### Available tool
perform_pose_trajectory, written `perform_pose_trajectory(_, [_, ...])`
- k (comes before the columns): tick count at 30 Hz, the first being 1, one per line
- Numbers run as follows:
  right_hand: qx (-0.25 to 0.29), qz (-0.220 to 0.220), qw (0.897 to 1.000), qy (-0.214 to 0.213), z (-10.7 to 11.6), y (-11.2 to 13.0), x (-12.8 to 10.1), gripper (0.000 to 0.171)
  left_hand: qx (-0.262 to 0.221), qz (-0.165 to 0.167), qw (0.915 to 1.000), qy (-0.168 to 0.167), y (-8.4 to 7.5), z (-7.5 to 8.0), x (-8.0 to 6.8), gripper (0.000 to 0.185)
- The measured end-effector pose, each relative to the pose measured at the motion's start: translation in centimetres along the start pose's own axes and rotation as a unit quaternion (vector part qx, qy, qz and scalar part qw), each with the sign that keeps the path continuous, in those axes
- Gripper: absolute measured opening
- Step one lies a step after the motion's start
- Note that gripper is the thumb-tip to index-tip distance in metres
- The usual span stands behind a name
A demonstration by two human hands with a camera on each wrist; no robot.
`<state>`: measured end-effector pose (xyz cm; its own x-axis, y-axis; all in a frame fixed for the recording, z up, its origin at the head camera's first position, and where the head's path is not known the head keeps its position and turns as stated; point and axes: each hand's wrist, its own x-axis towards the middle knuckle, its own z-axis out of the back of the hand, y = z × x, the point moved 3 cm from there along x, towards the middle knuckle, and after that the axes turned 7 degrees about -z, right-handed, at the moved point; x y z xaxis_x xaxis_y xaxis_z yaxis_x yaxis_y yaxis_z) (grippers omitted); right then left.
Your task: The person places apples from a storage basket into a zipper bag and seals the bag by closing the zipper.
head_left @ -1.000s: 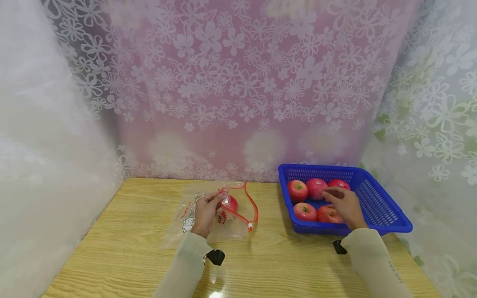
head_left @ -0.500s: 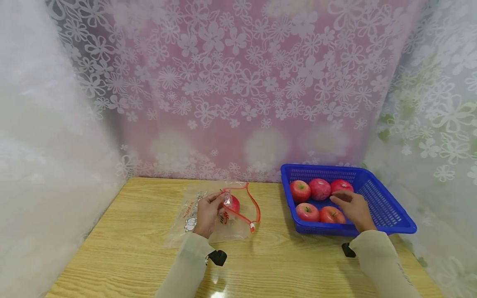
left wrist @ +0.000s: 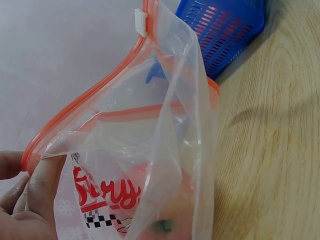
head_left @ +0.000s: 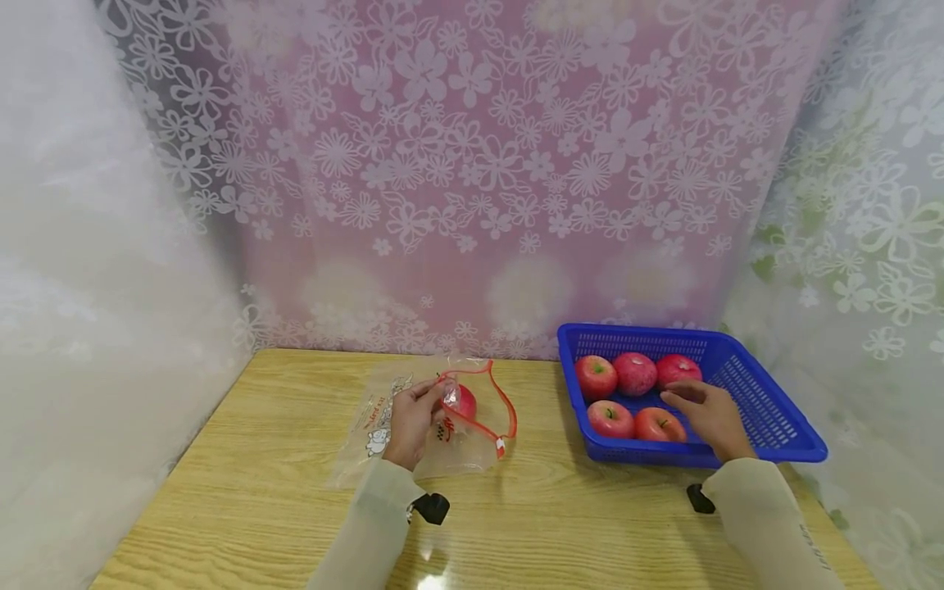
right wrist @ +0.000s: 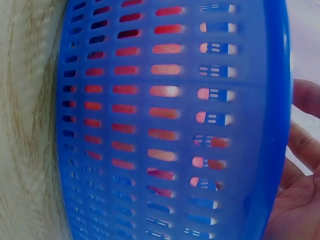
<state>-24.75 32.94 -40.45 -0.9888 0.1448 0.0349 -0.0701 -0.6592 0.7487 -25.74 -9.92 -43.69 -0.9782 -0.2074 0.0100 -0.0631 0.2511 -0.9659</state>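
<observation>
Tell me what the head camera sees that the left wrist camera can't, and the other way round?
Only the head view shows the right hand over five apples in the blue basket, and the flowered curtain. Only the left wrist view shows the red lettering on the bag up close and the white zip slider. Both show the left hand pinching the clear bag open, an apple inside, and the wooden table.

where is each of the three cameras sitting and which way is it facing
Head: worn high, looking forward and down at the wooden table; both sleeved arms show, left hand at the zip bag, right hand over the blue basket.
Left wrist: beside the left hand, facing the bag's open mouth; fingers show.
Right wrist: low outside the basket wall, facing it; palm and fingers show.
Shared: basket appears in all three.
</observation>
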Motion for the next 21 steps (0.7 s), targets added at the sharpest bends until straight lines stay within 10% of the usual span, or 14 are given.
perform_pose_trajectory(21, [-0.056, -0.035, 0.994, 0.084, 0.1, -0.8, 1.0, 0.067, 0.011, 0.003, 0.9999, 0.01, -0.3, 0.1, 0.1, 0.028])
